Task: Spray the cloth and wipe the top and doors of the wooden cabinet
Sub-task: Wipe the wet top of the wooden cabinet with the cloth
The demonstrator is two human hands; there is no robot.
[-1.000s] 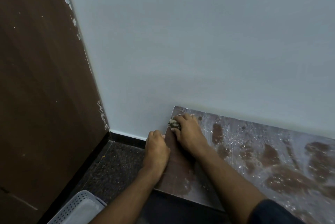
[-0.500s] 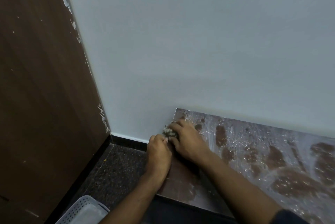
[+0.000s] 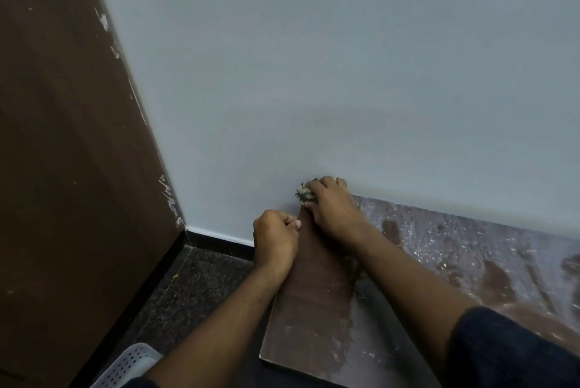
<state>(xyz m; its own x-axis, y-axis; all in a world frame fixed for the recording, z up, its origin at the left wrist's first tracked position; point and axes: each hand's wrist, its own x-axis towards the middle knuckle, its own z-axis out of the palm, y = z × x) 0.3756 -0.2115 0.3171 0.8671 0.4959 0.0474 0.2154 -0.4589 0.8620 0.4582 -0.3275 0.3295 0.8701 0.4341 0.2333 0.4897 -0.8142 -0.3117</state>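
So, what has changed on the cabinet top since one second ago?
The right hand pushed the cloth further back along the cabinet top, into the left rear corner by the wall. The left hand stayed at the left edge, and the right hand's grip stayed the same.

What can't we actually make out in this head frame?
- cloth: mostly covered by the right hand; only a wadded end shows.
- Left hand: fingers curl at the left edge of the cabinet top; contents, if any, hidden.
- Cabinet doors: below the top, out of sight.
- Spray bottle: not in frame.
- white basket: cut off by the bottom edge.
- Cabinet top's right end: cut off by the frame edge.
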